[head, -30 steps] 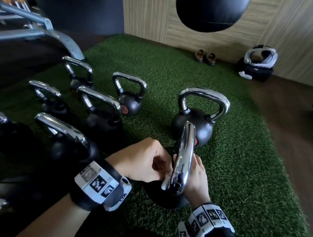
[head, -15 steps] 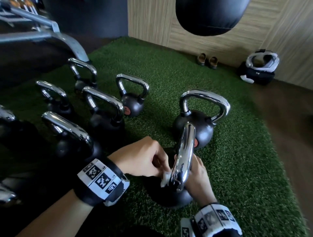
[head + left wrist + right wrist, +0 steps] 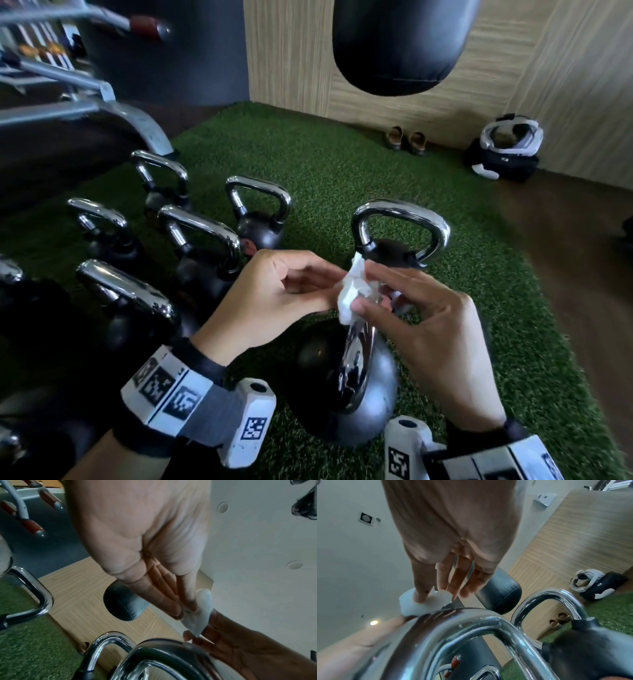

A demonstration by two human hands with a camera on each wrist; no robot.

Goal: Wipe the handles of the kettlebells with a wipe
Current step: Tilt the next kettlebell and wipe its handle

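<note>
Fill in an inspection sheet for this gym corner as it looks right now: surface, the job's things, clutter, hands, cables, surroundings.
Surface: green turf mat on a dark floor.
Job's things: a crumpled white wipe held above the chrome handle of the nearest kettlebell; another kettlebell stands just behind it, more in rows to the left.
Clutter: a pair of shoes and a black bag with a white headset by the wall.
Hands: left hand and right hand both pinch the wipe with their fingers.
Cables: nothing seen.
Surroundings: wood-panelled wall, hanging punching bag, metal rack at the left.
</note>
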